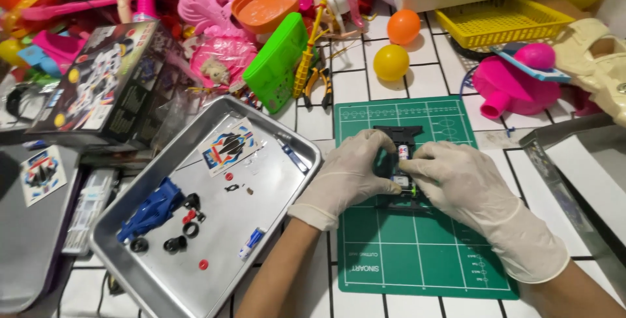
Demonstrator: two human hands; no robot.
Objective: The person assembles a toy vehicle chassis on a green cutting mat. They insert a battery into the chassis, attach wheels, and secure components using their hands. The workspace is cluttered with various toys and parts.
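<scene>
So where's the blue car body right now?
In the head view the blue car body lies in the metal tray at lower left, beside small black wheels, well left of the gloved left hand on the green mat.

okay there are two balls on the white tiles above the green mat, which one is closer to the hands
The yellow ball. It lies lower and left of the orange ball, just above the cutting mat where both gloved hands work.

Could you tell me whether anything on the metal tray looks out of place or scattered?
On the metal tray, black tyres, red hubs and a sticker sheet lie loose around the blue car body; nothing looks damaged.
</scene>
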